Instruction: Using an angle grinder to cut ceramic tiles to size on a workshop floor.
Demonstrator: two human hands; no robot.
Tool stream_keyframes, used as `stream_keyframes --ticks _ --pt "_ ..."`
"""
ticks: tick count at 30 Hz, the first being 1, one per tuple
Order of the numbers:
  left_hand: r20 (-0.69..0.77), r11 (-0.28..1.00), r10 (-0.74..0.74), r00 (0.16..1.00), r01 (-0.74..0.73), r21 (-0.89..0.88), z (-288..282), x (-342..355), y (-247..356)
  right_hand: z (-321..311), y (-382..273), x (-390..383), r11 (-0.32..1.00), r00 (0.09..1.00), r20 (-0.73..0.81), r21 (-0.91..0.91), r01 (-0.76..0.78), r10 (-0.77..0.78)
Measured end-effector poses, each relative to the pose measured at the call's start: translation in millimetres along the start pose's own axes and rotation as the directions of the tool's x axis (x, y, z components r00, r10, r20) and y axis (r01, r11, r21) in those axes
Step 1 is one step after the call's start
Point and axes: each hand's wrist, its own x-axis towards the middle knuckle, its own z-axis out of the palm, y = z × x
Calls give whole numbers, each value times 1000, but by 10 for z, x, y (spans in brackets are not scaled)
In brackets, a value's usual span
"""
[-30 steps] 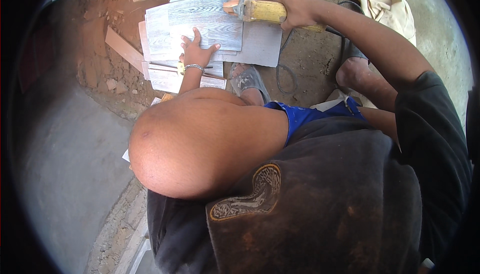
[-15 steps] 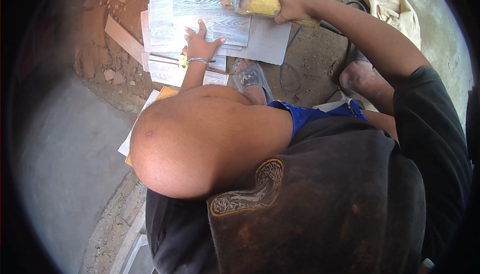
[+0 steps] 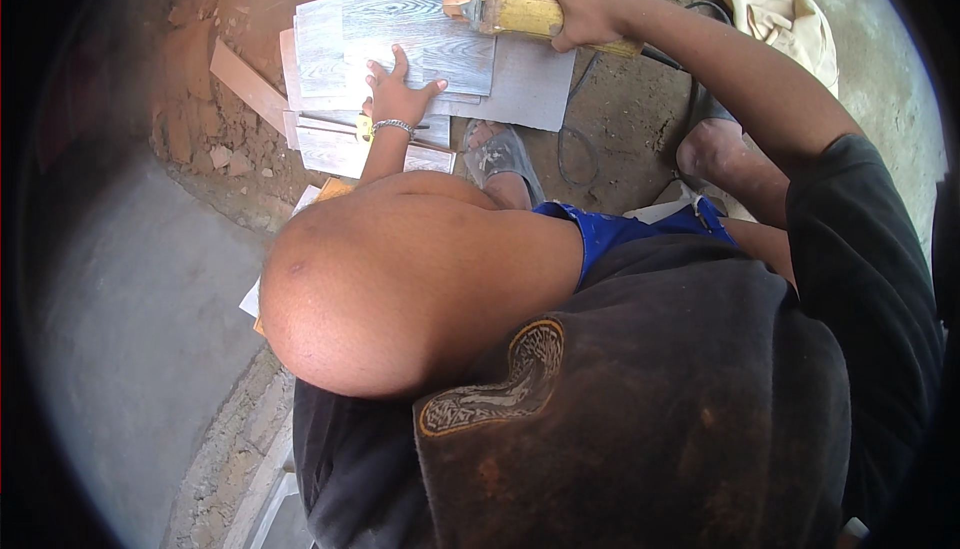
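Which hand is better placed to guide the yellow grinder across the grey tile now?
The right hand: it already grips the yellow grinder over the grey tile. The left hand lies flat on the tile, apart from the tool.

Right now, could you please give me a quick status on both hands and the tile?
Left hand flat on wood-grain tile. Right hand gripping yellow angle grinder at tile's far edge. Power cord trails by foot.

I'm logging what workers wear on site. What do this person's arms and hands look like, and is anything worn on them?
Both hands are bare, no gloves. The left hand has a thin silver-coloured bracelet at the wrist, and its forearm is uncovered. The right hand shows nothing worn; that arm is bare up to a short dark sleeve at the shoulder.
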Motion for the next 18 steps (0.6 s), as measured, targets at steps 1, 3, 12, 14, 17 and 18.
stream_keyframes --ticks 1,3,12,14,17,18 --pt "6 1000 -5 1000 5 -8 -1 -8 -4 -5 -3 -9 1000 1000 -1 0 -3 3" --pt "12 1000 -9 1000 9 -15 -1 -15 -4 -13 -7 -37 1000 1000 -1 0 -7 7" --pt "43 998 -28 999 30 -47 -52 -40 18 -24 -45 -18 1000 999 30 18 -25 24" --pt "42 998 -28 999 30 -62 -63 -28 45 -49 -56 12 1000 1000 8 5 -12 12" --pt "-1 1000 -1 1000 1 -15 -43 15 55 -92 -98 56 1000 1000 14 -1 -27 27" --pt "-7 1000 -1 1000 1 -21 -34 17 47 -104 -122 62 1000 1000 12 -9 -26 26"
